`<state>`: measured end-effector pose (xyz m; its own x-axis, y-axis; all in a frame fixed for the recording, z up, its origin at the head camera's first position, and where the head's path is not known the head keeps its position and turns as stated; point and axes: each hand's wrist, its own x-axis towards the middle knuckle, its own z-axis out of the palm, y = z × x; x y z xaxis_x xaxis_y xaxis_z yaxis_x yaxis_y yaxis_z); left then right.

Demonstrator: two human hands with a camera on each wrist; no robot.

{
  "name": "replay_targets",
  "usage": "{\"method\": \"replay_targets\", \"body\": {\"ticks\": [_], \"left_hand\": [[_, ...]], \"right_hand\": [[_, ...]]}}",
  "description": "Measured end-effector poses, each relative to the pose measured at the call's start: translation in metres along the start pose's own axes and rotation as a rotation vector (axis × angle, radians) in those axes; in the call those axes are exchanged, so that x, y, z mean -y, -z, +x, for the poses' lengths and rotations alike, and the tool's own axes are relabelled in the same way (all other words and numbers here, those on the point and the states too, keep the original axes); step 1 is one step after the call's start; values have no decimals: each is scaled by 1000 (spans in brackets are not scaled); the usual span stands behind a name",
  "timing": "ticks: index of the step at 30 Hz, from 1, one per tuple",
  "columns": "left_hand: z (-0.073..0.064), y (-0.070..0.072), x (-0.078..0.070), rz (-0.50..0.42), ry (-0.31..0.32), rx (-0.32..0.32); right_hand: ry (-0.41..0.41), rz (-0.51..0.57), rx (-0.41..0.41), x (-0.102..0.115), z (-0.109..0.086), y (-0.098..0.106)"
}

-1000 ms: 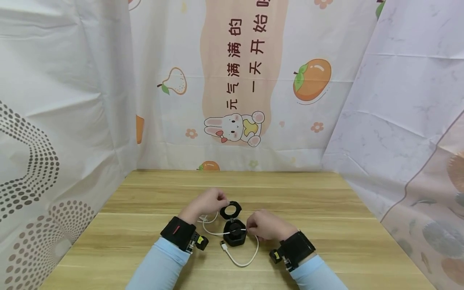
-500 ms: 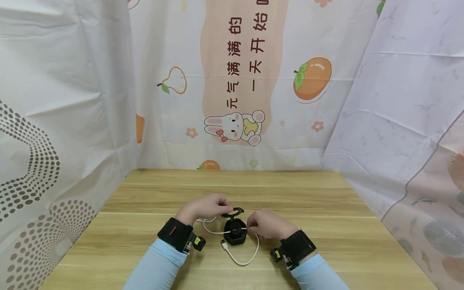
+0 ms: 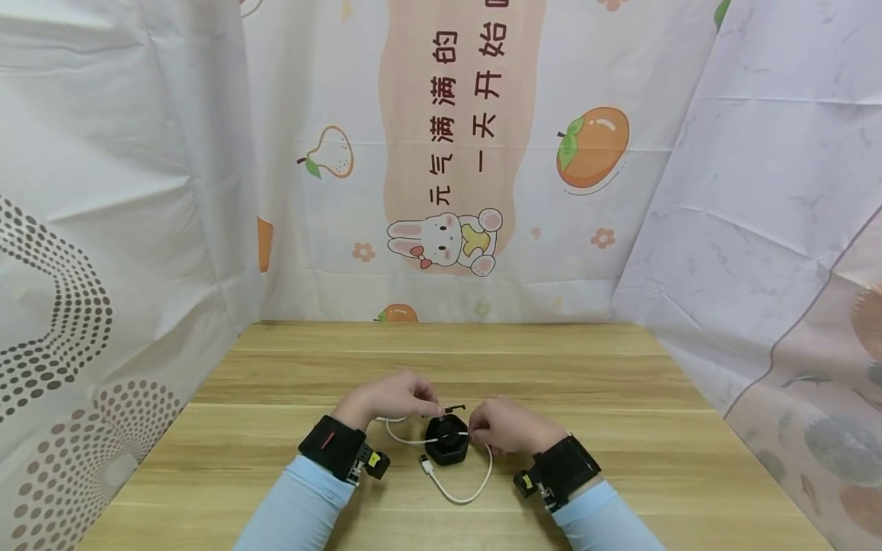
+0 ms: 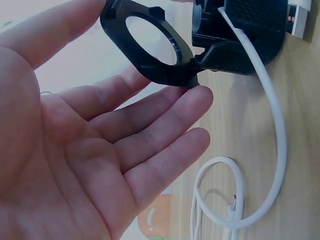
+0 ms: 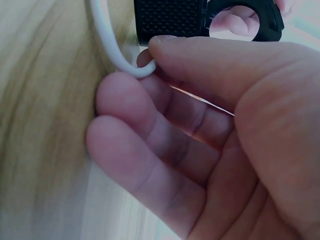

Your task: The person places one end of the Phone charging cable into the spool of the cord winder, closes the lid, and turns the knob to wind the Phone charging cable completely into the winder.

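Note:
On the table lies a black hexagonal cable-winder case point(image 3: 446, 457) with a round hub inside and a hinged ring-shaped lid point(image 4: 125, 42). My left hand point(image 3: 396, 399) holds that lid between thumb and fingers, tilted up over the case's far side. A white USB cable point(image 3: 463, 503) crosses the hub. At the case's right side, my right hand point(image 3: 510, 425) pinches the cable between thumb and index finger, as the right wrist view shows. The cable's USB plug point(image 3: 426, 464) lies loose just in front of the case. The left fingers partly cover the lid in the head view.
More of the white cable point(image 4: 241, 175) lies looped on the wooden table point(image 3: 586, 383) left of the case, partly under my left hand. Printed fabric curtains point(image 3: 331, 229) stand along the back and both sides of the table.
The lid has swung from facing me, with its ring fully visible, to nearly edge-on over the case's far side, guided by my left hand. My right hand has kept its place on the cable.

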<state>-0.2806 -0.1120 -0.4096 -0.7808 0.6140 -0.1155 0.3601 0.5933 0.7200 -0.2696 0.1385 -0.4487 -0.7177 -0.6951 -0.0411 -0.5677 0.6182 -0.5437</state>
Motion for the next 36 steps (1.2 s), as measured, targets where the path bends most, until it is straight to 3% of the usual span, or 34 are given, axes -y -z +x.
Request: {"method": "replay_targets", "body": {"ticks": [9, 19, 36], "left_hand": [[0, -8, 0, -3, 8, -1], [-5, -22, -13, 221, -1, -56], [-8, -38, -19, 335, 60, -134]], "right_hand": [[9, -12, -5, 3, -1, 2], [9, -14, 0, 4, -1, 3], [19, -51, -7, 1, 1, 0]]}}
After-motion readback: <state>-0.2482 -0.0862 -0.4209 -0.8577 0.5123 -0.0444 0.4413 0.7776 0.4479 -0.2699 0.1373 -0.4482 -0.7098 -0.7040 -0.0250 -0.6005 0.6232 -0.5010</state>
